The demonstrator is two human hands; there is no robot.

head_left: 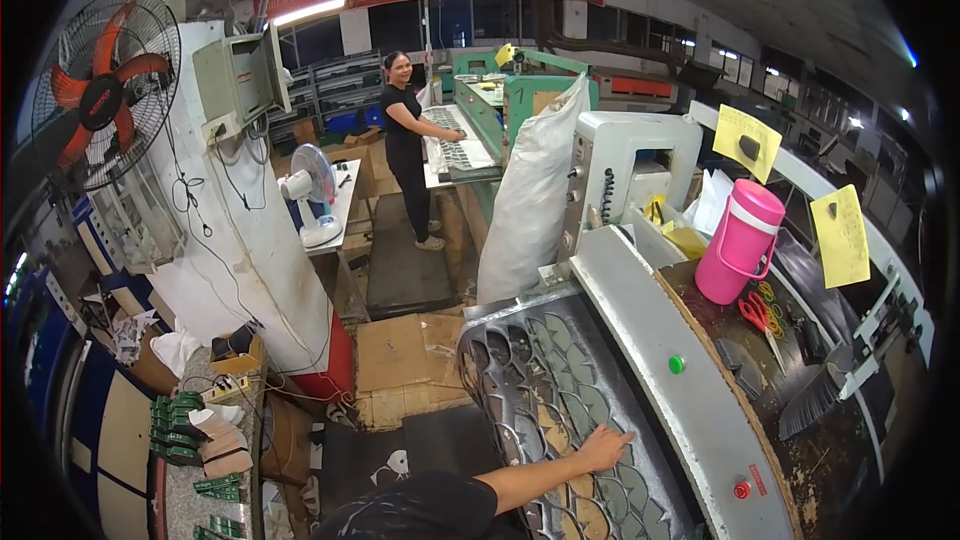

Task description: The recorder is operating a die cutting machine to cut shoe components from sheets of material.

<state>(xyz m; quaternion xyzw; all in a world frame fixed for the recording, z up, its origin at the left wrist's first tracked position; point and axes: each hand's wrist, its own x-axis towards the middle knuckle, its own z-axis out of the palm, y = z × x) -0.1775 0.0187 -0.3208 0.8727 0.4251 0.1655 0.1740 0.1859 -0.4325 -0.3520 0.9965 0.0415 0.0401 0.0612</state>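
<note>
My left arm, in a black short sleeve, reaches rightward across the lower middle. My left hand (602, 449) rests at the right side of a dark grey sheet (643, 402) with rows of curved, leaf-like cut-outs. One finger is stretched out against the sheet, the others are slightly bent, and I see nothing held. Grey-green and tan surfaces show within the cut outlines. The sheet lies beside the long grey machine beam (655, 340), which bears a green button (677, 365) and a red button (741, 489). My right hand is out of view.
At right, a pink jug (740, 240), red-handled scissors (762, 316) and a brush (815, 402) occupy a dark worktop. A white sack (535, 195) stands ahead. Green stacked pieces (177, 428) sit on the left bench. A person (407, 135) stands at a green machine beyond cardboard (405, 355).
</note>
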